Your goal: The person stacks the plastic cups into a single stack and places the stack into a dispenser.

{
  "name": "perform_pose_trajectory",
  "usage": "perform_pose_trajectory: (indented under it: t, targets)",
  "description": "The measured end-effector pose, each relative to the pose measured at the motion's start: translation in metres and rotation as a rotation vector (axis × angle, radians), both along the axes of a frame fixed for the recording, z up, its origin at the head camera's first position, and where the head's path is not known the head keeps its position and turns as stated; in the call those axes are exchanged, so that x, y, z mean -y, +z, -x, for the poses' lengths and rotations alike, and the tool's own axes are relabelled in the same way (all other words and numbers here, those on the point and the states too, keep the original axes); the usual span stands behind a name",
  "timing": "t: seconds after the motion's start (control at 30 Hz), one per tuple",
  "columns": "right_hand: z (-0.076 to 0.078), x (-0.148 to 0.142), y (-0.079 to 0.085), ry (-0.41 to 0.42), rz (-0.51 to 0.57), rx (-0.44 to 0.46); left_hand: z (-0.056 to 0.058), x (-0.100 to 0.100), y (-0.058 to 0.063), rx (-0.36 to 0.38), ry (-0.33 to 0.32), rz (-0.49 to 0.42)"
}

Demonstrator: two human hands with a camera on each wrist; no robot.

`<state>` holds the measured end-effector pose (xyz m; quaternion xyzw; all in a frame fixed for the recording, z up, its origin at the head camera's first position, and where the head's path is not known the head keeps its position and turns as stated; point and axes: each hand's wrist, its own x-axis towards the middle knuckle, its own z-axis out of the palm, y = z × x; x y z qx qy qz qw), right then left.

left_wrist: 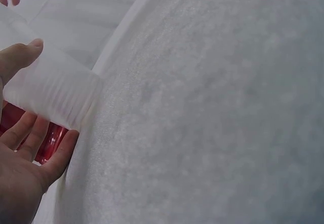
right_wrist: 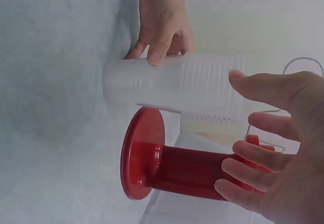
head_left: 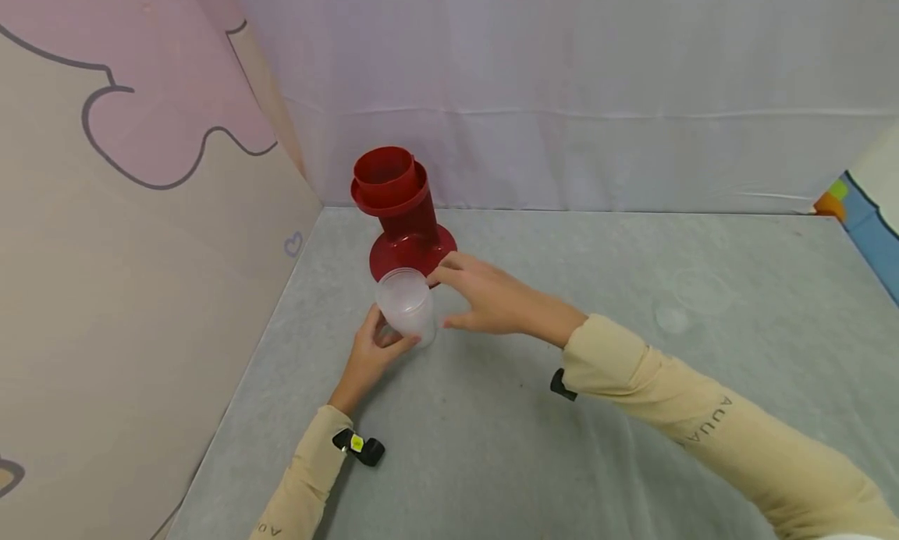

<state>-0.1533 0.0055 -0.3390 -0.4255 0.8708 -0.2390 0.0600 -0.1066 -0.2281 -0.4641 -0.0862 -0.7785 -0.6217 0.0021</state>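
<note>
A stack of clear plastic cups [head_left: 405, 300] stands on the table, its nested rims plain in the right wrist view. My left hand [head_left: 372, 354] holds the stack low down, thumb on one side and fingers on the other, as the left wrist view shows on the cups [left_wrist: 55, 84]. Close to the stack's top, my right hand [head_left: 492, 294] is spread with nothing held. In the right wrist view its thumb [right_wrist: 263, 89] is at the rims; whether it touches cannot be told. Just behind the cups stands a red cup holder [head_left: 410, 228] with a round base.
The grey cloth-covered table [head_left: 506, 446] extends to the right, with faint round marks on it. A white curtain [head_left: 562, 95] hangs along the back edge. On the left rises a wall [head_left: 140, 290] with a pink cartoon print.
</note>
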Motion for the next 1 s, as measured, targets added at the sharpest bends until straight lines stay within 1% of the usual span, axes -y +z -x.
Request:
perform_pose_trajectory:
  t: [0.2, 0.57, 0.67, 0.87, 1.0]
  targets:
    - [-0.006, -0.025, -0.002, -0.039, 0.008, -0.009, 0.000, -0.001, 0.001, 0.007, 0.011, 0.009]
    - [-0.016, -0.066, -0.008, -0.101, 0.020, -0.024, -0.001, 0.000, 0.001, -0.003, 0.005, 0.013]
    - [-0.018, -0.075, -0.011, -0.116, 0.021, -0.027, -0.001, 0.000, 0.000, -0.014, 0.004, 0.018]
    - [-0.021, -0.093, -0.014, -0.142, 0.024, -0.045, -0.001, 0.000, -0.001, -0.061, -0.015, 0.013]
    - [-0.022, -0.104, -0.016, -0.154, 0.022, -0.069, 0.000, 0.001, -0.001, -0.061, -0.019, 0.007]
